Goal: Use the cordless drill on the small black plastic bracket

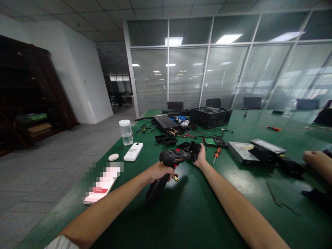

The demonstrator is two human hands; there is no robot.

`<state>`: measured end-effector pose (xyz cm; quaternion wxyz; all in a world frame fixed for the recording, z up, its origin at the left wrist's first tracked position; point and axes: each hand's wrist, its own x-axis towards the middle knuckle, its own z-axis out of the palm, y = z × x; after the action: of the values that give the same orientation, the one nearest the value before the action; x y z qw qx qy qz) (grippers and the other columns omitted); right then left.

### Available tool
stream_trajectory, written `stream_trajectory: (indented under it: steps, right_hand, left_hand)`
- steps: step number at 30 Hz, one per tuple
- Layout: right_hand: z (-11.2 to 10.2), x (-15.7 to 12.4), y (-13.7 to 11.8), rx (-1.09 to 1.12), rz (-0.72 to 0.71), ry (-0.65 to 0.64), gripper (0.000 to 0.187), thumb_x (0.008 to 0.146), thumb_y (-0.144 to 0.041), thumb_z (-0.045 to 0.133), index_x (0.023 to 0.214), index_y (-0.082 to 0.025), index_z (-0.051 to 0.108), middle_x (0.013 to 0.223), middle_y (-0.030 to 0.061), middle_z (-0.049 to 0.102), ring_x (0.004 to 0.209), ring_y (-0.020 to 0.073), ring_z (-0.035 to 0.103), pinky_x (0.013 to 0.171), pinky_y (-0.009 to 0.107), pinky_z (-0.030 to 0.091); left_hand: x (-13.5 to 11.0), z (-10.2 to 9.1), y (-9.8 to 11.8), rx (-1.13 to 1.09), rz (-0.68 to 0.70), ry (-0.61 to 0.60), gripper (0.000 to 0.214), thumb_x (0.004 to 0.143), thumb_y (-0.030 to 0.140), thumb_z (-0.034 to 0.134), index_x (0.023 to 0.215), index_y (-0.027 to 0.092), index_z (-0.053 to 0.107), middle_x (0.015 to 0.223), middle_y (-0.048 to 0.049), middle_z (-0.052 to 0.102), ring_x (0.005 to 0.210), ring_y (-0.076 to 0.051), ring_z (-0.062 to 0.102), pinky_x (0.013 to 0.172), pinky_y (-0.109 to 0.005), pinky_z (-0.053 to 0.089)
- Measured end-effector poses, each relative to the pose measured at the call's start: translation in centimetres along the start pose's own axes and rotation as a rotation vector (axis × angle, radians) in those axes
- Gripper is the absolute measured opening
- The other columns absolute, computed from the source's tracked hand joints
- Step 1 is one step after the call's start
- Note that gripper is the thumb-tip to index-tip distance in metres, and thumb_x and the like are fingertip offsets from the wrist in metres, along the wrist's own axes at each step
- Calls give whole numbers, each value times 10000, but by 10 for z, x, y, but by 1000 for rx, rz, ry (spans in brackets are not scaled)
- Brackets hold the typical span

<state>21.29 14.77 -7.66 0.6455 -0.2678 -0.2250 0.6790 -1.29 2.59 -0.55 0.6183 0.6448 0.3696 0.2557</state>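
Observation:
My left hand is wrapped round the grip of a black cordless drill, whose chuck points right. My right hand grips a small black plastic tray, tilted up in front of the chuck. The drill's tip is hidden, so whether it touches the tray I cannot tell. Below the drill shows a small brass-coloured piece. Another black tray lies just behind. An orange-handled screwdriver rests right of my right hand, near a device with a green circuit board.
Black trays, a black metal case and cables lie farther back on the green table. At left stand a water bottle and a phone. Another person's hand is at right, beside flat drives.

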Motion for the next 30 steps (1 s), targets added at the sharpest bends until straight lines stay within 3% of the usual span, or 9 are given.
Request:
stream_trajectory:
  steps: [30]
  right_hand:
    - [4,-3,-1,-7,-9,-2,492,731,-587,315,740,-180,590,637,53,633,606,200,593,568,334,469]
  left_hand:
    - [-1,0,1,-23,3,-6,110,578,180,524,657,106,538,536,-5,519,490,-110,475,514,-254,379]
